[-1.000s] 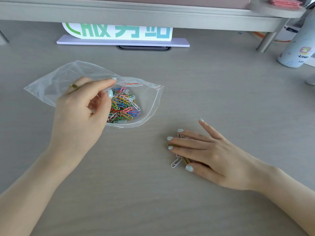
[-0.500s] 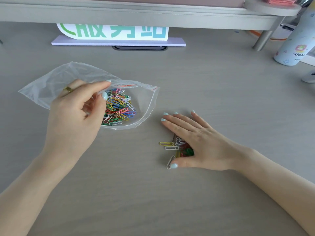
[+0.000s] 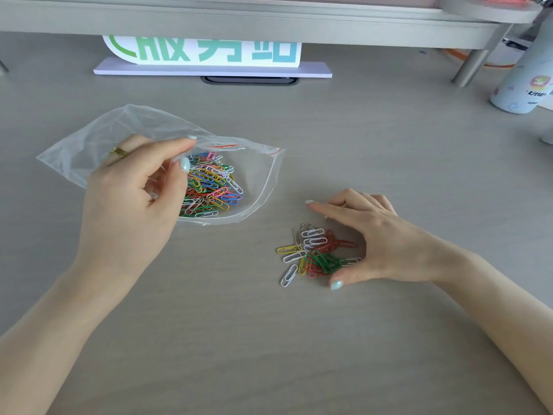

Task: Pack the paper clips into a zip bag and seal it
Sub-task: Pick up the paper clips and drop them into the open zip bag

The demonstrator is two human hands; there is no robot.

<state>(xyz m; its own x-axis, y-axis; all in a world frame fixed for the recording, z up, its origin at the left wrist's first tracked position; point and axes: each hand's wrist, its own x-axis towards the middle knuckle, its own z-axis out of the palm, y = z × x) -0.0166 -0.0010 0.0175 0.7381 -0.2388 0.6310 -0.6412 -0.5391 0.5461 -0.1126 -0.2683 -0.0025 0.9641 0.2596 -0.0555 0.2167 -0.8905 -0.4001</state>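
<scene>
A clear zip bag [image 3: 86,145] with a red-lined mouth lies on the grey desk, its opening facing right. Many coloured paper clips [image 3: 212,187] sit inside it. My left hand [image 3: 131,199] pinches the bag's upper lip between thumb and forefinger and lifts the mouth open. To the right of the bag, a small pile of loose paper clips [image 3: 314,253] lies on the desk. My right hand [image 3: 386,241] arches just right of that pile. Its forefinger and thumb are spread around it, and the other fingers are bent.
A raised shelf [image 3: 239,22] runs along the back, with a metal leg [image 3: 475,64] at the right. Under it stands a white sign with green and blue characters [image 3: 203,50]. A pale bottle [image 3: 523,82] stands at the far right.
My right hand slid the loose clips leftward toward the bag, then lifted off them and drew back, uncovering the pile. My left hand keeps hold of the bag's lip.
</scene>
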